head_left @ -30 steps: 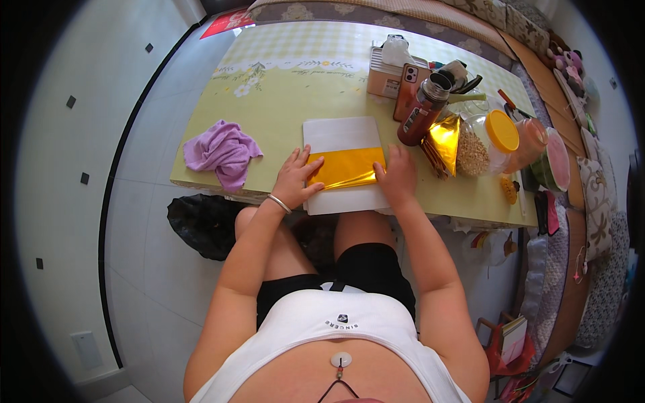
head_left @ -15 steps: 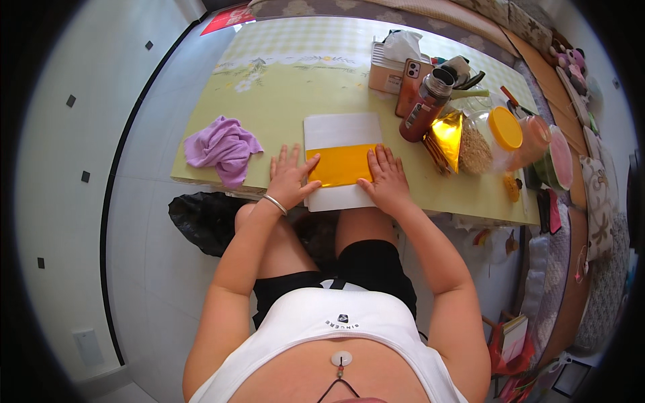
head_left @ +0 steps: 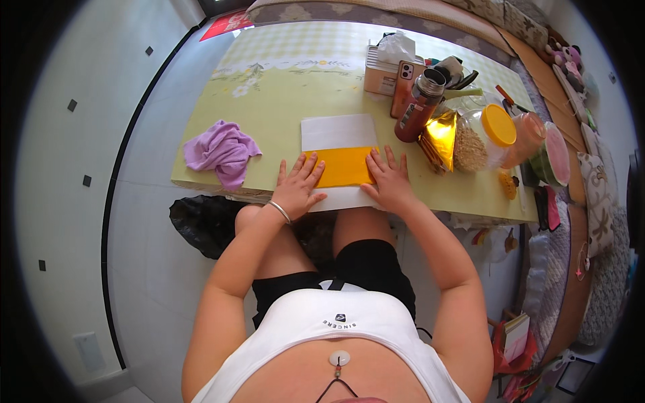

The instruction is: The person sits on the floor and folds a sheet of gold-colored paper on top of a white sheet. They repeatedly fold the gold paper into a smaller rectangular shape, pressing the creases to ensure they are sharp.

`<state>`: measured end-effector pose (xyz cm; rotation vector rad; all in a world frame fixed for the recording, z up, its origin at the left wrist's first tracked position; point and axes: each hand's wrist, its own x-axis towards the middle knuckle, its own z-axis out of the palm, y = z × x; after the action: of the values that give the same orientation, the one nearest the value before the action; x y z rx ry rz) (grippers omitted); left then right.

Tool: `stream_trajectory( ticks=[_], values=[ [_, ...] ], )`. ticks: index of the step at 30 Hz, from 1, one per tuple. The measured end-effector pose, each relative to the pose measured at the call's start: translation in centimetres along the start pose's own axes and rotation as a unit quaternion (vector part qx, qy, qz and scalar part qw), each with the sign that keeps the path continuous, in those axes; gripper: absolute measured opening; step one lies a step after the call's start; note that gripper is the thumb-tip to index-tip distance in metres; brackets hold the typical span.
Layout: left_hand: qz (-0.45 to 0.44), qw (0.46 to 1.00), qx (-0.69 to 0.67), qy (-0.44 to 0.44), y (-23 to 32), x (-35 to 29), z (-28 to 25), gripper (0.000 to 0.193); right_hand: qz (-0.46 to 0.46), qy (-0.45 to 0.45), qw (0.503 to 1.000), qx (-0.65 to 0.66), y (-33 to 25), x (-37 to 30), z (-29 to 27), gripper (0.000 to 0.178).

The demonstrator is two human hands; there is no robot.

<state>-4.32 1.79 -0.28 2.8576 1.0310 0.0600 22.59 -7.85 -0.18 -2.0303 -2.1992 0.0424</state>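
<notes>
A shiny gold sheet (head_left: 346, 168) lies flat across the middle of a white paper sheet or stack (head_left: 339, 132) at the table's near edge. White shows above and below the gold. My left hand (head_left: 297, 185), with a silver bangle at the wrist, rests flat with spread fingers on the gold's left edge and the white paper. On the other side my right hand (head_left: 391, 180) lies spread, fingertips on the gold's right edge and thumb near its lower right corner. Neither hand grips anything.
Left on the table (head_left: 282, 94) lies a crumpled purple cloth (head_left: 222, 151). To the right stand a dark red flask (head_left: 420, 107), a phone (head_left: 404, 84), a tissue box (head_left: 381, 72), folded gold foil (head_left: 441, 138), a yellow-lidded jar (head_left: 498, 126) and a cut watermelon (head_left: 554, 158).
My left hand has turned and shifted onto the gold sheet's left edge, its thumb dropping lower onto the white paper. My right fingers have spread wider apart.
</notes>
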Motion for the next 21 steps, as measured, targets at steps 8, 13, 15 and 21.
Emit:
stream_trajectory(
  ticks=[8, 13, 15, 21],
  values=[
    [0.074, 0.997, 0.013, 0.032, -2.9, 2.0, -2.9, 0.064, -0.114, -0.013, 0.992, -0.045, -1.0, 0.8, -4.0, 0.034],
    [0.109, 0.985, -0.029, 0.132, -0.8, 2.4, -3.7, 0.048, -0.128, 0.139, 0.98, -0.063, -0.2, 0.6, -0.4, 0.023],
    [0.102, 0.97, -0.049, 0.214, 0.1, 1.5, -3.7, 0.035, -0.108, 0.134, 0.983, -0.069, -0.8, 0.4, -0.7, 0.014],
    [0.086, 0.956, -0.045, 0.277, 2.6, 1.9, -0.8, 0.01, -0.073, 0.159, 0.984, 0.035, -6.4, -1.1, -2.1, 0.006]
  ],
)
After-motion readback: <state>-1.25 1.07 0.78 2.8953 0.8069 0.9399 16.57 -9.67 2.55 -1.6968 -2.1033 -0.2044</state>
